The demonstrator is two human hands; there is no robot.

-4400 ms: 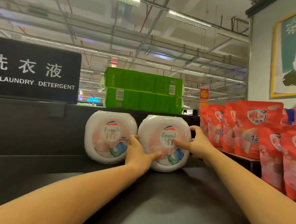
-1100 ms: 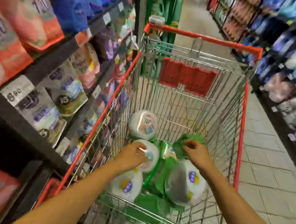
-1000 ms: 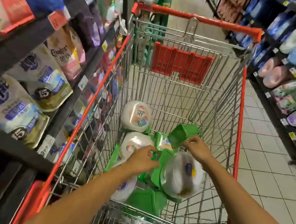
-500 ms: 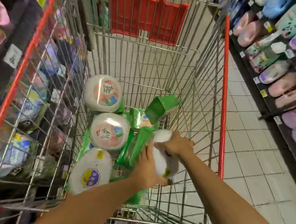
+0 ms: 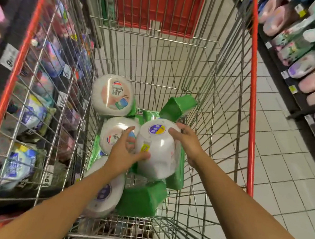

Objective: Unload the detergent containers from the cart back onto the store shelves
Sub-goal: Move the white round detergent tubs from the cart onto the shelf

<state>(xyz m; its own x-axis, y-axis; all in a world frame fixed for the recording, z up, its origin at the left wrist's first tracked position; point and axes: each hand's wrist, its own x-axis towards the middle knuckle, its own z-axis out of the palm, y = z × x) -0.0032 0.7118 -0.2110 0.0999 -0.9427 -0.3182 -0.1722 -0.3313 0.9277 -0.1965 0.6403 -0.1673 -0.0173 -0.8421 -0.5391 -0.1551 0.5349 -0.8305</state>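
Head view, looking down into a wire cart (image 5: 251, 93) with red rims. The left hand (image 5: 124, 152) and the right hand (image 5: 187, 143) grip one white detergent tub (image 5: 157, 152) between them. The left thumb lies across its near face beside a yellow sticker, and the fingers curl round its left side. The right palm presses its right side, with the fingers bent over the far edge. The held tub is tilted, its round purple-and-yellow label facing up, and sits above the other goods in the basket.

Three more white tubs lie along the cart's left side: a far tub (image 5: 112, 95), a middle tub (image 5: 115, 134) partly behind the left hand, and a near tub (image 5: 105, 195) under the left forearm. Green packs (image 5: 141, 198) lie beneath and around them. Shelves of pouches (image 5: 28, 110) flank the cart on the left. Shelves of pastel bottles (image 5: 312, 57) stand across the tiled floor (image 5: 282, 170) on the right.
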